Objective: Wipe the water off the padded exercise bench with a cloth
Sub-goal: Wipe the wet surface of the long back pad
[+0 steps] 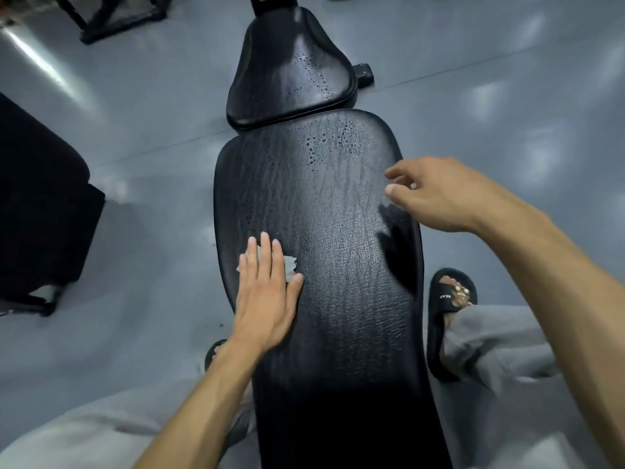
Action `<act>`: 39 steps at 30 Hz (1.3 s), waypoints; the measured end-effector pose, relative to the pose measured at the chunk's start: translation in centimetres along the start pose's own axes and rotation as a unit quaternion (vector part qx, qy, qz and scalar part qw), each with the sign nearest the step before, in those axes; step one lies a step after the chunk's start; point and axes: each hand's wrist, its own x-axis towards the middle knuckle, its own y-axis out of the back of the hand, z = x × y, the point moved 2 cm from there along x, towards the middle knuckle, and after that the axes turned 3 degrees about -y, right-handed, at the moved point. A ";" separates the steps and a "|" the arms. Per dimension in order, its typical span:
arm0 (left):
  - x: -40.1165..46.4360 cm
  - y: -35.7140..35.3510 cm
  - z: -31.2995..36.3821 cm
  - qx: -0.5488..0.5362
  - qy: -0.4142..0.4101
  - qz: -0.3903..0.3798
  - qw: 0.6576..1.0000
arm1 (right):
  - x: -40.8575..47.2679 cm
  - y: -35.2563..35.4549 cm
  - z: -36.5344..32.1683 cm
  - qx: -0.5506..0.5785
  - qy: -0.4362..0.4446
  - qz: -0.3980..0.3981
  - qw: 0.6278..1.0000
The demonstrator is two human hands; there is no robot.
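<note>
Standing astride the black padded bench, you are facing its long back pad, with droplets sitting on the far end and on the seat pad beyond. Your left hand is pressing flat, fingers straight, on the pale cloth near the pad's left edge. Your right hand is hovering released, fingers loosely curled, over the right edge.

bench pad open ahead, hands flanking

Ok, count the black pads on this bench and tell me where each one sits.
2. The long back pad runs up the middle, under the left hand; the smaller seat pad lies just beyond its far end. Nothing seems hidden.
</note>
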 end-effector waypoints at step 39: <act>5.2 -1.6 7.9 0.148 -0.409 -0.023 0.900 | 1.7 2.2 2.8 0.007 -0.065 -0.002 0.998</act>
